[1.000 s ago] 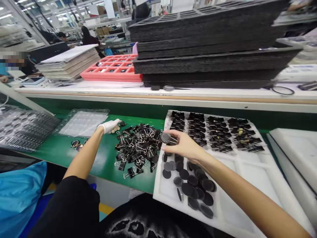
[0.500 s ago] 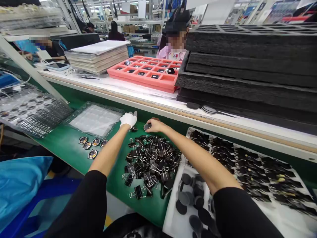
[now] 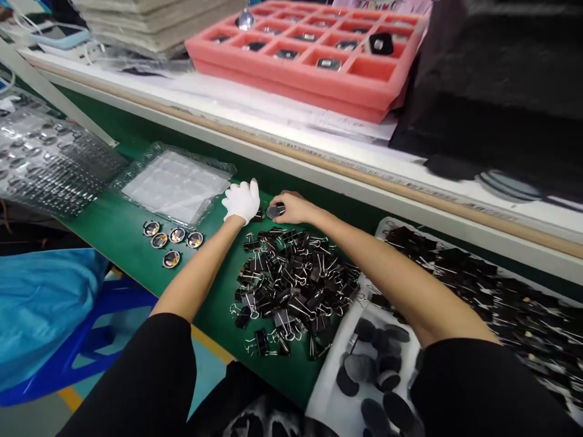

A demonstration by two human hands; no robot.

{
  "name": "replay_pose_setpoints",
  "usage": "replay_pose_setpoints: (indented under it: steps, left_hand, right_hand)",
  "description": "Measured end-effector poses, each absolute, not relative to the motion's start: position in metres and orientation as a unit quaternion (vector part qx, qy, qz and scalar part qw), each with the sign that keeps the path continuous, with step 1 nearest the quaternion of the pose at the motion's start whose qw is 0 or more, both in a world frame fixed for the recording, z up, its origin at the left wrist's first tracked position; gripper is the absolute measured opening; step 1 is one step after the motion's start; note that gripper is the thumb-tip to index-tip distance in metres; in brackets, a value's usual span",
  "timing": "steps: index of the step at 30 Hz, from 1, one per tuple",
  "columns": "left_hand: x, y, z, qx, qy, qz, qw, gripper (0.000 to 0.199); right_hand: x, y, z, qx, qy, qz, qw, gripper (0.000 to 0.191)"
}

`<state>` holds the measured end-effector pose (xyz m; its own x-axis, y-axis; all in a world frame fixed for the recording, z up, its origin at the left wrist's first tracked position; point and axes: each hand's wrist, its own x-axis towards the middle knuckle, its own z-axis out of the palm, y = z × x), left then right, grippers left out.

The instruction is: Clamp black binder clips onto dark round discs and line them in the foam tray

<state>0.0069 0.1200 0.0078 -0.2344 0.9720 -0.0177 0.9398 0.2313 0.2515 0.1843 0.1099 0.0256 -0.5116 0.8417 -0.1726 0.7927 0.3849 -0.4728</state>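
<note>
My left hand (image 3: pixel 242 201), in a white glove, rests at the back of the green table with its fingers partly spread. A black binder clip (image 3: pixel 259 215) lies against its right side. My bare right hand (image 3: pixel 296 208) pinches a dark round disc (image 3: pixel 274 211) by its edge; something black, perhaps a clip, shows at the disc's right side. In front of both hands spreads a heap of black binder clips (image 3: pixel 296 279) with silver wire handles. Several round watch-like pieces (image 3: pixel 177 235) with shiny orange-brown faces lie left of my left forearm.
A clear plastic tray (image 3: pixel 168 185) lies at left, by stacked clear trays (image 3: pixel 50 161). At right are a white tray (image 3: pixel 325 394) of dark discs and rows of clipped pieces (image 3: pixel 469 273). The shelf (image 3: pixel 255 136) behind bears a pink foam tray (image 3: pixel 291 79).
The view has tipped down and come closer to the table. My left hand has shifted slightly to the right. My right hand keeps the disc in nearly the same place.
</note>
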Motion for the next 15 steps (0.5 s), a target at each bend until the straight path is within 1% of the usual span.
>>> replay_pose_setpoints:
  steps: [4,7,15]
  left_hand:
    - [0.005,0.117,0.004,0.63,0.769,0.089,0.062,0.053]
    - [0.005,0.115,0.002,0.645,0.758,0.079,0.056,0.051]
    - [0.007,0.113,0.006,0.634,0.768,0.075,0.058,0.05]
  right_hand:
    - [0.18,0.113,0.013,-0.461,-0.845,0.257,0.084,0.044]
    - [0.176,0.114,0.008,-0.444,-0.853,0.256,0.1,0.042]
    - [0.177,0.107,0.007,-0.434,-0.854,0.256,0.127,0.04]
